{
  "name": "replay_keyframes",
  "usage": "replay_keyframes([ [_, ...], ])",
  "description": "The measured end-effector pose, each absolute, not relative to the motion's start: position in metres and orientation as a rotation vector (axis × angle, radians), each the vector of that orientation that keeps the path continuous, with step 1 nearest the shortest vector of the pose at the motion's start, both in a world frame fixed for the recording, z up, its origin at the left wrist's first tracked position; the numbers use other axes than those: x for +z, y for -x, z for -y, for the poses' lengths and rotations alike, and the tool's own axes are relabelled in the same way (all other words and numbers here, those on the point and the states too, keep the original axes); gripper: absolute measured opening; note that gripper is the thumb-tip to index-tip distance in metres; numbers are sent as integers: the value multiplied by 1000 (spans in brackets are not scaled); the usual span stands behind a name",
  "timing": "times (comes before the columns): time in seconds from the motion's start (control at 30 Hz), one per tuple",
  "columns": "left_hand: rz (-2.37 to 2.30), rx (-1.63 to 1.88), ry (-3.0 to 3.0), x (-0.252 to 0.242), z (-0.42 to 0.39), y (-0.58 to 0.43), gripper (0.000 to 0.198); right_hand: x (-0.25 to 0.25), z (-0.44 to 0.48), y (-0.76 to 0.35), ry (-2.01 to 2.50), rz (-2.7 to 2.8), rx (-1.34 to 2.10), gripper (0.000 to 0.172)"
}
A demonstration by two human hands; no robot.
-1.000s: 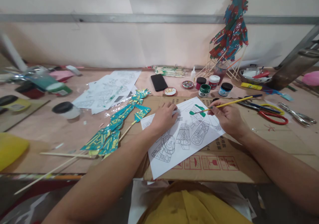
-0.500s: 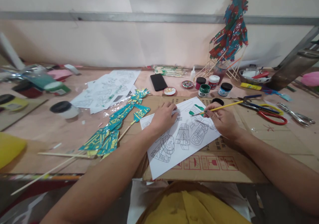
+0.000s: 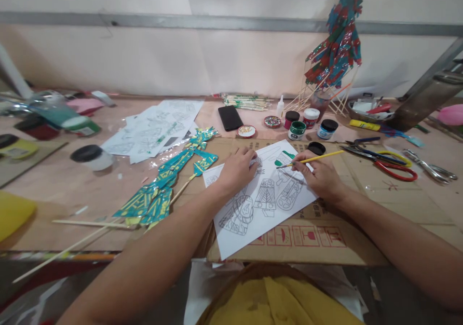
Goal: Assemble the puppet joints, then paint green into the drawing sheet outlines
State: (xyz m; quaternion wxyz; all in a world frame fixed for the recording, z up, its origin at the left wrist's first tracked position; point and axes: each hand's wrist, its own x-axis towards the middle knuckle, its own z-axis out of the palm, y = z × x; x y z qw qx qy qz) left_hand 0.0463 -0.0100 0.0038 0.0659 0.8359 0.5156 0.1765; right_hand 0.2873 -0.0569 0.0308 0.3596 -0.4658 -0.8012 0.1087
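Note:
A sheet of paper (image 3: 231,238) with black line drawings lies on a flattened cardboard piece (image 3: 325,252). Near its top edge is a patch of green paint (image 3: 284,158). My left hand (image 3: 239,168) rests on the sheet with fingers laid out and nothing in it that I can see. Pinched in my right hand (image 3: 321,175) is a yellow-handled paintbrush (image 3: 327,155), its tip on or just above the drawing below the green patch. Beyond the sheet stands an open jar of green paint (image 3: 297,130), and a black lid (image 3: 316,148) lies nearer my right hand.
Scissors (image 3: 394,170) and pliers (image 3: 436,166) lie to the right. A blue-green painted figure (image 3: 162,180) on sticks lies left. Behind are a black phone (image 3: 230,117), more paint jars (image 3: 327,128) and a standing red-blue figure (image 3: 336,45). Printed sheets (image 3: 155,127) lie back left.
My right hand has shifted slightly left and the brush handle has tilted a little lower. The left hand has stayed on the sheet.

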Motion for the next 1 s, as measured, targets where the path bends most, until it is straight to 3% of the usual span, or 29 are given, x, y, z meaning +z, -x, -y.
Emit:
replay_keyframes([
  [1.0, -1564, 511, -2518, 5, 10, -47, 17, 28, 54, -287, 1284, 2069, 331, 17],
])
